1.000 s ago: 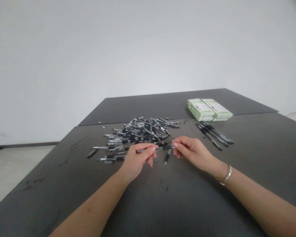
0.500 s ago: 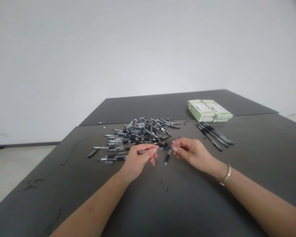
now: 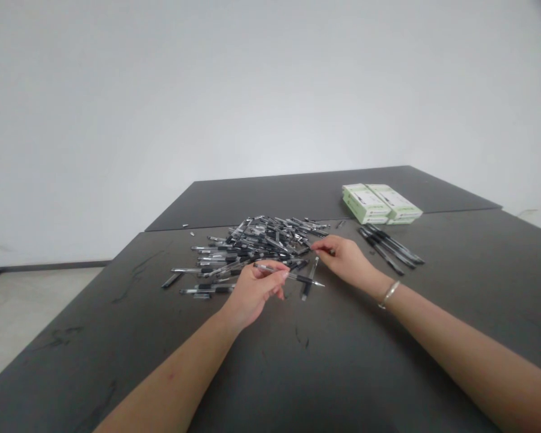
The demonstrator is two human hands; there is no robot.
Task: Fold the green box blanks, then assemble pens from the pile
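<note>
In front of the pen pile (image 3: pixel 270 236), our left hand (image 3: pixel 253 293) pinches an uncapped pen (image 3: pixel 305 279); right hand (image 3: pixel 348 260) at pile's right edge, grip unclear. Likely we're picking; next needs precise pinch.

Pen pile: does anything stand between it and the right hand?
Nothing visible does. The right hand has its fingers at the right edge of the pen pile; contact is unclear. The pen held in the left hand is lower in the picture, outside that gap.
</note>
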